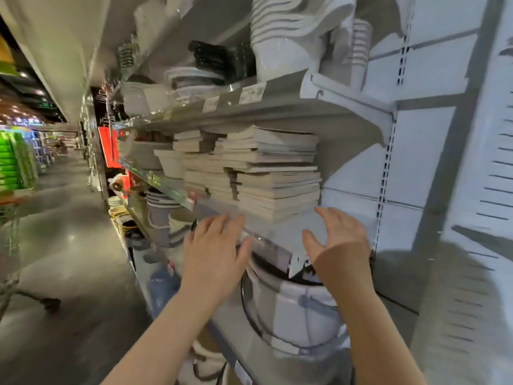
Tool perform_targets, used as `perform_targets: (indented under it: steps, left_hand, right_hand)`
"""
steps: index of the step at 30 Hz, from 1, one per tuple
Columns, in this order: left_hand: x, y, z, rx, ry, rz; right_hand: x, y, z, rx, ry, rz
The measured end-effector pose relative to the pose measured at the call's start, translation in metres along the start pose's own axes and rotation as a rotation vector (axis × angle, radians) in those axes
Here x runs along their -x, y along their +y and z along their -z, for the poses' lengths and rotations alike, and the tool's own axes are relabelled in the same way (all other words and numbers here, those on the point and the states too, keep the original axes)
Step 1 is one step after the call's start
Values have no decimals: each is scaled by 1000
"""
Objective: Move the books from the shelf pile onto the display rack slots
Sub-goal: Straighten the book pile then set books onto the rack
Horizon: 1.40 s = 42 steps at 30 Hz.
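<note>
The left hand (219, 245) and right hand (337, 237) are spread open and empty, held apart just short of the pile of books (277, 190) on the shelf (286, 232), seemingly so they can flank a stack.

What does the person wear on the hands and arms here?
Both hands are bare: the left hand and right hand show no gloves, rings or watch. On the right, a close-fitting tan sleeve seems to end at the wrist. No sleeve edge shows on the left forearm.
</note>
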State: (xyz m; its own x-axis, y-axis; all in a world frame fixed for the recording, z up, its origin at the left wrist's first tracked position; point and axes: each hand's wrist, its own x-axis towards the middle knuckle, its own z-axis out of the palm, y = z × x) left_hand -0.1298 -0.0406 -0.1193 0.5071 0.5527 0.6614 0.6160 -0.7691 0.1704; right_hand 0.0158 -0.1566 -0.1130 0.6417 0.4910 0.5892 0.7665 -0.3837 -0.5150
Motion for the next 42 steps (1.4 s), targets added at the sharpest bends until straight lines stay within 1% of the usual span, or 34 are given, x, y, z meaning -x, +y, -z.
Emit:
perform_targets:
  steps: [3, 6, 8, 11, 14, 16, 18, 21, 22, 24, 26, 28, 30, 32, 36, 40, 42]
  left_hand:
    - [-54, -31, -31, -4, 14, -31]
    - [-105, -58, -63, 13, 46, -82]
    - [-143, -73, -81, 42, 53, -122]
    - [-205, -93, -104, 121, 86, -227]
    - [-267, -106, -121, 197, 112, -357]
    - [-300, -111, -132, 169, 190, -468]
    - [-323, -114, -140, 171, 235, -572]
    - [-340, -118, -145, 237, 251, -698]
    - [-344, -119, -146, 260, 256, -751]
    - [-354, -123, -145, 310, 238, -823]
    - [-363, -124, -142, 372, 221, -830]
    - [-369, -121, -137, 412, 236, -830]
    - [-375, -116, -136, 413, 226, -867]
    - [-380, -115, -138, 418, 219, -899]
    - [-379, -116, -144, 393, 258, -916]
    - [-378, -115, -147, 386, 277, -926]
    - [-378, -114, -148, 394, 300, -926]
  right_hand:
    - [-46, -7, -35, 18, 23, -9]
    - [-88, -10, -63, 148, 33, 6]
    - [-118, -11, -75, 177, 66, 20]
    - [-153, -18, -88, 117, 107, -8]
    - [-184, -34, -95, -29, 124, -143]
    - [-202, -47, -100, -129, 147, -215]
    - [-217, -58, -104, -147, 172, -270]
    - [-231, -71, -106, 1, 201, -287]
    - [-235, -76, -105, 14, 193, -301]
    - [-241, -84, -102, -96, 129, -388]
    - [-246, -92, -96, -273, 54, -512]
    - [-255, -97, -87, -399, 40, -608]
    - [-266, -101, -81, -481, 5, -695]
    - [-276, -103, -78, -530, -63, -768]
    - [-290, -101, -79, -605, -167, -848]
    - [-302, -97, -84, -538, -181, -868]
    - [-305, -95, -88, -552, -185, -861]
